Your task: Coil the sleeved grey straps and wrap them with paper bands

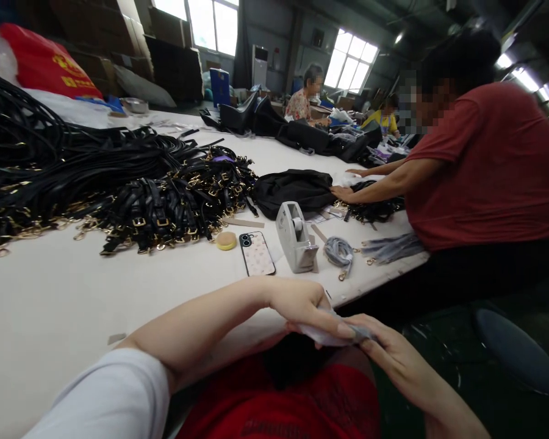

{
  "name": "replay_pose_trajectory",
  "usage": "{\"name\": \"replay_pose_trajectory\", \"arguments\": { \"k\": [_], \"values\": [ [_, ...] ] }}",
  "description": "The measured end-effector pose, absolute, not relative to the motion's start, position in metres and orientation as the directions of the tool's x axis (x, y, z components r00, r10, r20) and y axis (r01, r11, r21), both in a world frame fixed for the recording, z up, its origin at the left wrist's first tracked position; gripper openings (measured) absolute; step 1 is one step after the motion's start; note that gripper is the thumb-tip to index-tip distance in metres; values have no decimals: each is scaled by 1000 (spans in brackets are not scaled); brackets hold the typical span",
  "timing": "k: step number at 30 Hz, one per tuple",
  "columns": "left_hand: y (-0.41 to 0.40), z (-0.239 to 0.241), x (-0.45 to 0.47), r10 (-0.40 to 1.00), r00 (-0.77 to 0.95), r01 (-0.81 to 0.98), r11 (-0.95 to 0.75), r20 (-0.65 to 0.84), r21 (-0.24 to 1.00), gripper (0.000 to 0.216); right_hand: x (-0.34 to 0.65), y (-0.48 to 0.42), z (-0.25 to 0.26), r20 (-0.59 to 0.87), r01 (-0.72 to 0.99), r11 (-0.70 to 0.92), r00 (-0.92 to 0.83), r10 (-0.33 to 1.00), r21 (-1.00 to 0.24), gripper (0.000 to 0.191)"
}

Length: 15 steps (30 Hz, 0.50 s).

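Low in front of my lap, past the table edge, both hands grip a soft grey strap [363, 334] bundled with a whitish wrapping. My left hand [308, 308] closes round the pale part from above, thumb pressed along it. Pinching the greyer end is my right hand [387, 344], close beside the left. How the bundle is folded inside my fingers is hidden. On the table just ahead lie a coiled grey strap [339, 253] with a gold clasp and several loose grey straps [393, 249]. A tape dispenser [295, 238] stands near my left hand.
A phone [257, 253] and a round yellow tape roll [226, 241] lie left of the dispenser. Black buckled straps [160, 207] pile up on the left. A co-worker in red [485, 164] leans over the right side near a black bag [295, 189]. A stool [516, 350] stands lower right.
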<state>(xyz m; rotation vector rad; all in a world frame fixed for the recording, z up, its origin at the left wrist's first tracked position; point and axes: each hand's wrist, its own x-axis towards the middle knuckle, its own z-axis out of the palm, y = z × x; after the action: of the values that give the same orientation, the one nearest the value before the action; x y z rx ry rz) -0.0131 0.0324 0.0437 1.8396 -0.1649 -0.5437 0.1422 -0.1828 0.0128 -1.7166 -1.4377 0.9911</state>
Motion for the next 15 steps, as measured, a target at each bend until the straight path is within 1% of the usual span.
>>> {"name": "replay_pose_trajectory", "arguments": {
  "k": [2, 3, 5, 7, 9, 11, 12, 14, 15],
  "values": [
    [32, 35, -9, -430, 877, 204, -64, -212, 977, 66, 140, -181, 6, -42, 412, -113, 178, 983, -904, 38],
    [31, 30, -7, -435, 886, 217, 83, -161, 973, 69, 136, -180, 2, -3, 369, -95, 242, 970, -925, 40],
    [27, 19, -3, -400, 913, 229, 345, -78, 910, 73, 121, -175, -7, 24, 229, -73, 391, 920, -971, 46],
    [22, 13, -2, -345, 937, 231, 520, -45, 823, 76, 99, -166, -15, -39, 54, -79, 525, 850, -995, 49],
    [16, 11, -2, -304, 952, 232, 625, -41, 746, 77, 76, -155, -22, -101, -49, -90, 580, 808, -995, 55],
    [9, 14, -3, -261, 965, 211, 691, -34, 691, 77, 59, -145, -26, -84, -54, -64, 588, 805, -996, 59],
    [6, 17, -3, -231, 972, 191, 712, -31, 676, 77, 54, -140, -28, -52, -42, -34, 594, 802, -999, 58],
    [1, 20, -2, -155, 987, 144, 713, -46, 686, 76, 53, -135, -29, 1, -33, 29, 638, 770, -999, 51],
    [0, 21, 0, -105, 992, 121, 685, -66, 718, 77, 56, -134, -30, 19, -27, 49, 672, 740, -998, 47]
  ]
}}
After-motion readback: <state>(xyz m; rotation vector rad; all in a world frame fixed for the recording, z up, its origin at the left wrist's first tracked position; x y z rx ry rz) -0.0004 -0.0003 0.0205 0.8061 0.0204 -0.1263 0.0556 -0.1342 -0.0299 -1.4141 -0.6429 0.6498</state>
